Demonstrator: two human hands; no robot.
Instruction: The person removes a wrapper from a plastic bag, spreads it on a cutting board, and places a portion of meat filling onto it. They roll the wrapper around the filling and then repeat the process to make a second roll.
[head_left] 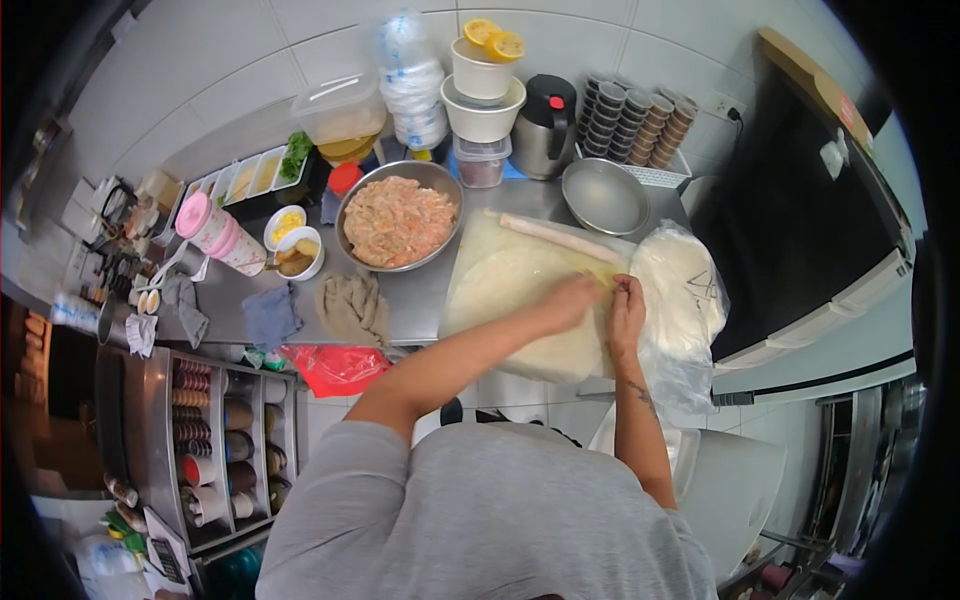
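Note:
A wide, pale sheet of what looks like rolled dough lies over a cutting board at the counter's front edge. My left hand reaches across its right side, the fingers smeared by motion. Close beside it, my right hand is closed at the fingertips near the board's right edge; what it pinches is too small to make out. A yellowish patch shows between the two hands. Behind them a rolling pin lies slantwise along the board's far edge. Right of my right hand sits a clear plastic bag of pale dough.
A steel bowl of minced meat mix stands left of the board, a second steel bowl behind it. Cloths lie at the front edge. A thermal jug, stacked lidded cups and tubs line the wall.

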